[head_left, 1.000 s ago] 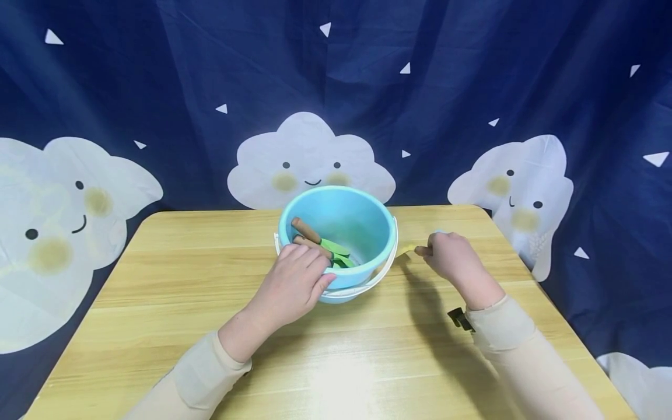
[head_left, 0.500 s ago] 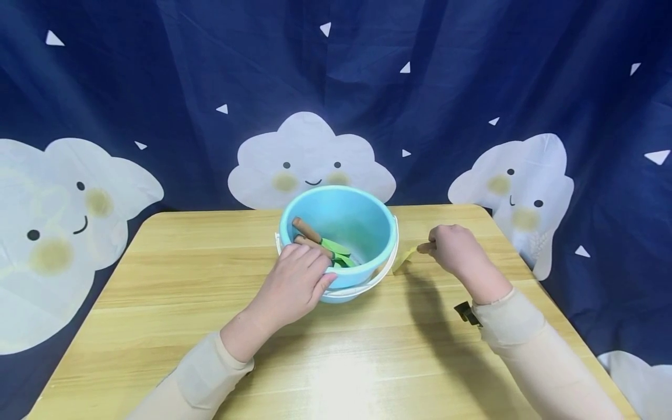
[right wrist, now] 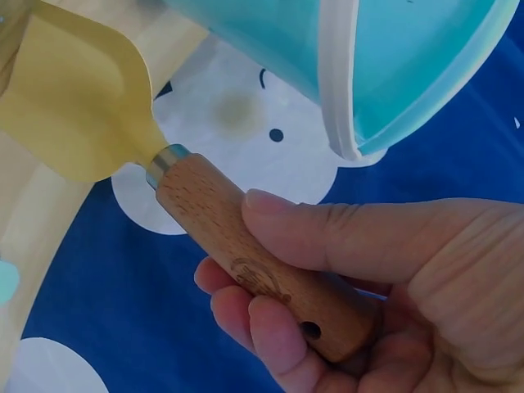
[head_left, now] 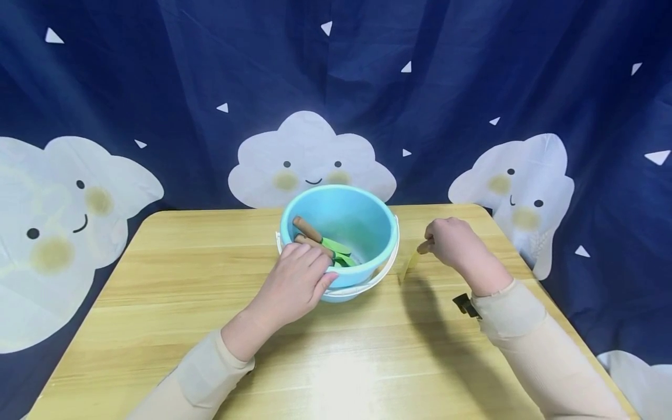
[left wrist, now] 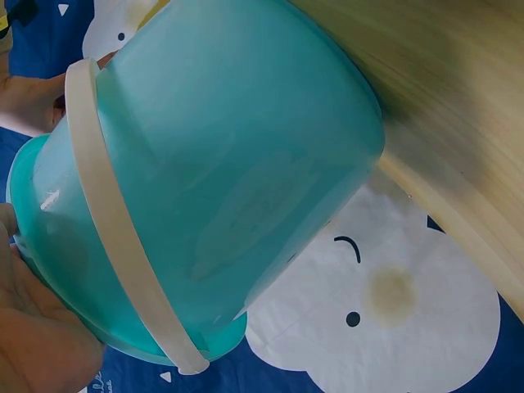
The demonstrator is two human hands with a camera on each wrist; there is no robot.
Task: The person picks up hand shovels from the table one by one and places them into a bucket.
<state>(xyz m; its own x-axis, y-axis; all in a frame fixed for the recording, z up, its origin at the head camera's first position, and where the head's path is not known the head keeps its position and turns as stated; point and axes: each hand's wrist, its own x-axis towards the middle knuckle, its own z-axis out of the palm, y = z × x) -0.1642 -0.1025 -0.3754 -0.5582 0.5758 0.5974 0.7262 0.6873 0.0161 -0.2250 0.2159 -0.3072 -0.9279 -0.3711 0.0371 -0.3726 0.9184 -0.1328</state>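
Observation:
A light blue bucket with a white handle stands on the table. The left hand grips its near left rim, thumb outside; the left wrist view shows that hand at the rim of the bucket. Inside lie tools with wooden handles and green blades. Right of the bucket, the right hand pinches a small yellow shovel, blade pointing down. In the right wrist view the hand holds the wooden grip, with the yellow blade beyond.
The wooden table reaches back to a dark blue curtain printed with white clouds and triangles. In the right wrist view, part of a light blue object shows at the left edge.
The yellow shovel has swung from pointing toward the bucket to pointing down at the table. My right hand has shifted slightly; my left hand and the bucket have stayed in place.

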